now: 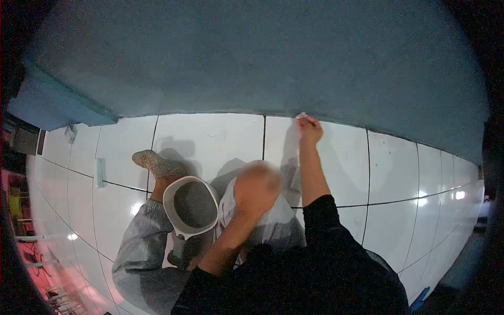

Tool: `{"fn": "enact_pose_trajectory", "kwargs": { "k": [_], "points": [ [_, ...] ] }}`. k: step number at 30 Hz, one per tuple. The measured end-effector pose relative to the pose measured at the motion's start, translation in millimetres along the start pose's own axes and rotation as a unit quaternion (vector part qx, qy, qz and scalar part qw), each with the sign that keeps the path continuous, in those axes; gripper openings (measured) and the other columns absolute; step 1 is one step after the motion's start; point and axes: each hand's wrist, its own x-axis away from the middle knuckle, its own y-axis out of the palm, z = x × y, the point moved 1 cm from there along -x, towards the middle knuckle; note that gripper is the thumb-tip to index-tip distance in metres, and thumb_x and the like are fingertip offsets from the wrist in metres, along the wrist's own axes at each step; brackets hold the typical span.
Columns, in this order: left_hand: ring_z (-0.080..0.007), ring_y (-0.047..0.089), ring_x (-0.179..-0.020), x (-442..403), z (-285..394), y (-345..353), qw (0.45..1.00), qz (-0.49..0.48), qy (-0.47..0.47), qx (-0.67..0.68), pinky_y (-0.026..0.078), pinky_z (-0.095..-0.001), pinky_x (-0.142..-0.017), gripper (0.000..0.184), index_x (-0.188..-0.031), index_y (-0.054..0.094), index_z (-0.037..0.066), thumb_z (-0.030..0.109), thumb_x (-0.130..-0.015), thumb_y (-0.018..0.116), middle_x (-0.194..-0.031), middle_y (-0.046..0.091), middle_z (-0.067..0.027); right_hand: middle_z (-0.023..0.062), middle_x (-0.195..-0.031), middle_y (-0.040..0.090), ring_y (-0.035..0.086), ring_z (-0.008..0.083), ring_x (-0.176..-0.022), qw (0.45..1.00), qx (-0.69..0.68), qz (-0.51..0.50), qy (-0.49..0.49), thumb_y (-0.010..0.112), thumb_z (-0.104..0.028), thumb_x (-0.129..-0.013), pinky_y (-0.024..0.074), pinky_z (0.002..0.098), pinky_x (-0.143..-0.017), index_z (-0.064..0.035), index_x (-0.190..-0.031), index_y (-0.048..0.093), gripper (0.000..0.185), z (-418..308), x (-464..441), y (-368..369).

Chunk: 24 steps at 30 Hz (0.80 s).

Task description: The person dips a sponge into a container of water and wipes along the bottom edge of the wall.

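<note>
My right hand [310, 130] reaches to the foot of the blue-grey wall [294, 63], where the wall meets the white tiled floor [220, 134]. Its fingers are pinched together on a small whitish piece [301, 115], too small to name for certain. My left hand [257, 191] lies over my raised knee in grey trousers, and a blur hides its fingers. Left of that knee, between my legs, a white-rimmed container [181, 229] shows a dark grey inside. A dark part [181, 253] sits just below it, its kind unclear.
My foot in a patterned sock [163, 164] rests beyond the container. A pale oblong object [98, 173] and a small whitish item [70, 134] lie on the tiles to the left. The wall juts out at left [68, 100]. Something blue [420, 300] is at lower right.
</note>
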Motion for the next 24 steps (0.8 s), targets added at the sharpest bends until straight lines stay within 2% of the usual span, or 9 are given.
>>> {"fn": "enact_pose_trajectory", "kwargs": {
  "k": [5,9,12,14,17,19,20,22,24],
  "points": [
    [-0.0249,0.056,-0.072,-2,4,3,1.000,-0.011,0.001,-0.015,0.047,-0.0375,-0.062,0.019,-0.071,0.060,0.004,0.022,-0.074,0.055,-0.075,0.056,-0.0083,0.0128,-0.074,0.062,0.060,0.0196,-0.067,0.998,-0.001,0.055,-0.029,0.058,0.015,-0.067,0.0531,0.0314,-0.061,0.0014,-0.072,0.056,0.015,-19,-21,-22],
    [-0.0251,0.056,-0.071,-3,3,5,1.000,-0.011,0.016,-0.024,0.047,-0.0374,-0.062,0.019,-0.071,0.060,0.004,0.022,-0.074,0.055,-0.073,0.056,-0.0079,0.0103,-0.075,0.062,0.060,0.0197,-0.068,0.976,0.191,-0.040,-0.098,0.057,0.012,-0.067,0.0525,0.0313,-0.061,-0.0005,-0.072,0.057,0.014,18,38,34],
    [-0.0284,0.055,-0.073,-2,2,0,1.000,-0.022,-0.002,-0.001,0.046,-0.0395,-0.065,0.017,-0.073,0.058,0.003,0.020,-0.075,0.057,-0.077,0.056,-0.0106,0.0115,-0.073,0.062,0.060,0.0201,-0.068,0.983,0.178,-0.031,-0.011,0.061,0.008,-0.066,0.0515,0.0322,-0.062,-0.0002,-0.074,0.057,0.012,47,57,63],
    [-0.0289,0.055,-0.074,-3,0,-2,1.000,-0.011,-0.002,-0.006,0.046,-0.0397,-0.065,0.017,-0.073,0.058,0.003,0.019,-0.075,0.057,-0.077,0.056,-0.0110,0.0122,-0.074,0.060,0.060,0.0191,-0.066,0.995,-0.051,-0.029,0.080,0.061,0.009,-0.069,0.0513,0.0274,-0.055,0.0042,-0.073,0.056,0.008,41,63,68],
    [-0.0288,0.056,-0.074,-2,-2,1,1.000,-0.006,-0.004,0.008,0.046,-0.0397,-0.065,0.016,-0.073,0.058,0.003,0.019,-0.074,0.057,-0.076,0.056,-0.0107,0.0126,-0.075,0.060,0.060,0.0198,-0.069,0.999,0.028,-0.005,0.016,0.061,0.010,-0.071,0.0523,0.0289,-0.059,0.0041,-0.073,0.053,0.010,32,34,37],
    [-0.0286,0.056,-0.074,-3,2,-1,1.000,-0.012,-0.013,0.008,0.046,-0.0397,-0.065,0.015,-0.072,0.058,0.003,0.019,-0.074,0.057,-0.076,0.056,-0.0104,0.0130,-0.075,0.060,0.060,0.0205,-0.071,0.988,-0.137,-0.046,0.048,0.058,0.010,-0.074,0.0529,0.0307,-0.063,0.0026,-0.072,0.051,0.010,28,3,4],
    [-0.0285,0.056,-0.073,-3,3,-2,1.000,-0.017,-0.018,0.008,0.046,-0.0396,-0.065,0.015,-0.072,0.058,0.004,0.018,-0.074,0.057,-0.075,0.056,-0.0101,0.0130,-0.075,0.060,0.060,0.0205,-0.071,0.989,-0.133,-0.045,0.050,0.058,0.010,-0.074,0.0529,0.0307,-0.063,0.0026,-0.072,0.051,0.010,16,1,0],
    [-0.0283,0.056,-0.073,-2,3,0,1.000,-0.021,-0.022,0.009,0.046,-0.0396,-0.065,0.015,-0.072,0.058,0.004,0.019,-0.074,0.057,-0.075,0.056,-0.0098,0.0129,-0.076,0.061,0.060,0.0213,-0.070,0.997,-0.027,0.064,-0.019,0.058,0.009,-0.074,0.0525,0.0303,-0.065,0.0003,-0.072,0.051,0.011,-15,4,3],
    [-0.0282,0.056,-0.072,-3,2,0,0.999,-0.021,-0.023,0.009,0.046,-0.0395,-0.065,0.015,-0.072,0.059,0.004,0.019,-0.074,0.056,-0.075,0.056,-0.0095,0.0130,-0.077,0.061,0.060,0.0213,-0.070,0.996,-0.011,0.083,-0.025,0.058,0.009,-0.074,0.0525,0.0303,-0.064,-0.0005,-0.072,0.052,0.012,-15,10,9]
  ]
}}
